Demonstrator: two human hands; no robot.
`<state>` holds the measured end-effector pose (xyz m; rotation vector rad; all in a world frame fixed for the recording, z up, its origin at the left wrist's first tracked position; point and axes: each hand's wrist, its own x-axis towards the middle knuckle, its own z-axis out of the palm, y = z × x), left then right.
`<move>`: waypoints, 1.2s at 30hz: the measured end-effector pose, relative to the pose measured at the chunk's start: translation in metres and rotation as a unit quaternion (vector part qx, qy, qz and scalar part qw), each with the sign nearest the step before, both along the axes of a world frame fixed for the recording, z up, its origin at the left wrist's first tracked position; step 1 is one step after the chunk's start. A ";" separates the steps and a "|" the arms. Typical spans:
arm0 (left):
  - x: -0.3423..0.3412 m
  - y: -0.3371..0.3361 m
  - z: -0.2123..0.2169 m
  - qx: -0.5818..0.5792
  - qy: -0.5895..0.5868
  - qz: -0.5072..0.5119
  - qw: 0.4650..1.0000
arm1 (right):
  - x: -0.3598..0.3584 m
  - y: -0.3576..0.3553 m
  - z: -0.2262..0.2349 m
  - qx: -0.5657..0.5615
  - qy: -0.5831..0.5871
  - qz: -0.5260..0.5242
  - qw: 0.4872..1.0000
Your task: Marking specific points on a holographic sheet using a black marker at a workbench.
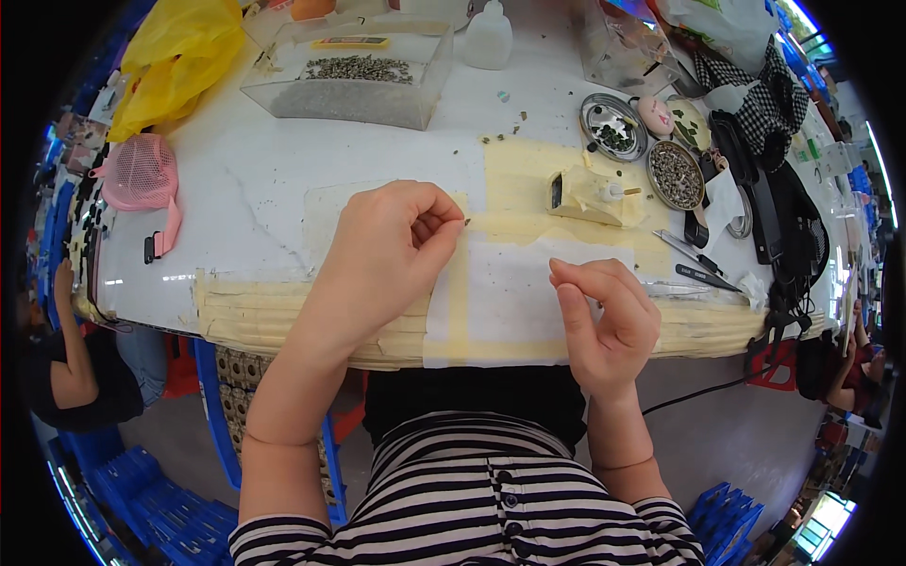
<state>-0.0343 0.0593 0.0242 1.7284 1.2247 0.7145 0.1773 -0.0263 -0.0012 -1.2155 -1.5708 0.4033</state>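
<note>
Thumb and forefinger of my left hand (382, 250) are pinched together, with a tiny dark metal piece (467, 223) showing at their tips. My right hand (615, 325) is also closed in a pinch, a little lower and to the right; what its fingertips hold, if anything, is too small to make out. Both hands hover over a white paper sheet (505, 316) taped at the table's front edge. Beyond the right hand sits a small block wrapped in yellowish tape (595, 196), with a pale peg on it.
To the right are a round dish of small metal parts (676, 176), a metal dish with dark green pieces (613, 141) and black tweezers (706, 275). A clear bin of metal parts (349, 99) stands at the back, and a pink mesh basket (142, 174) lies left.
</note>
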 end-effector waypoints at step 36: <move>-0.262 -0.136 -0.281 0.096 0.383 0.296 0.870 | -0.012 -0.005 -0.008 0.035 -0.062 -0.015 0.997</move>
